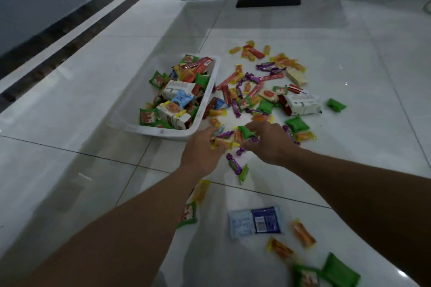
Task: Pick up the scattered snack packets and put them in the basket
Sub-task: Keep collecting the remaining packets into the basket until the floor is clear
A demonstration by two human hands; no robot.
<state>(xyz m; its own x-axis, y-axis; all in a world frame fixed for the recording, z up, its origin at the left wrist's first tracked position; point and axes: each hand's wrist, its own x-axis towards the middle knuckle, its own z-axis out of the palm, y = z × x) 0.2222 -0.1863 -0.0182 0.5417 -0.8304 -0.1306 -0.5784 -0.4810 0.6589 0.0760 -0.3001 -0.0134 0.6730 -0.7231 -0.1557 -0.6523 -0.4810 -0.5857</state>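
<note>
Basket: white translucent rectangular plastic basket (pixel 163 133), rounded rim, part-filled with glossy packets, just beyond the left hand.
Left hand (pixel 201 151): fingers curled round yellow-ended crinkly wrappers (pixel 224 143).
Right hand (pixel 268 142): pinching a green pillow-shaped foil packet (pixel 247 131).
Scattered packets (pixel 265 106): shiny sticks, pillows and purple twist-wraps, right of the basket on glossy white floor tiles (pixel 326 49).

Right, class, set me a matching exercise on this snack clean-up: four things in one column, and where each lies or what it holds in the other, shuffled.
1. basket
2. blue packet
3. right hand
4. left hand

A. grips yellow-wrapped packets
B. flat on the floor, nearer the person than both hands
C. left of the scattered pile, part full
D. pinches a green packet

Pairs: 1-C, 2-B, 3-D, 4-A
</note>
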